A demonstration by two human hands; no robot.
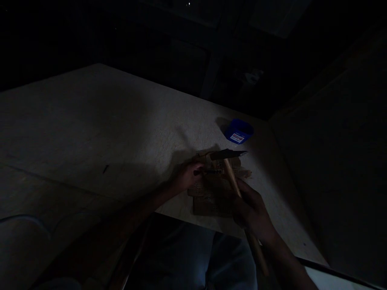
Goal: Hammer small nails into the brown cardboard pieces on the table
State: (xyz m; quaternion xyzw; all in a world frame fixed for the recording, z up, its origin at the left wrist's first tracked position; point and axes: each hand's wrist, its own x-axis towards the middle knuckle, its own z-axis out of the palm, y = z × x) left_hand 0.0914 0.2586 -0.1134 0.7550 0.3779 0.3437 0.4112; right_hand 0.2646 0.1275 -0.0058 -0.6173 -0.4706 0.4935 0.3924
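The scene is very dim. My right hand [252, 211] is wrapped round the wooden handle of a hammer [230, 155], whose dark metal head hovers over a small piece of wood [211, 193] on the table. My left hand [189, 175] rests on the left side of that wooden piece, fingers pinched around something small and dark that I cannot make out, just below the hammer head.
A pale wooden tabletop [105, 133] stretches to the left and back. A small blue box [238, 131] with a label stands just behind the work. The table's near edge runs above my lap. Surroundings are dark.
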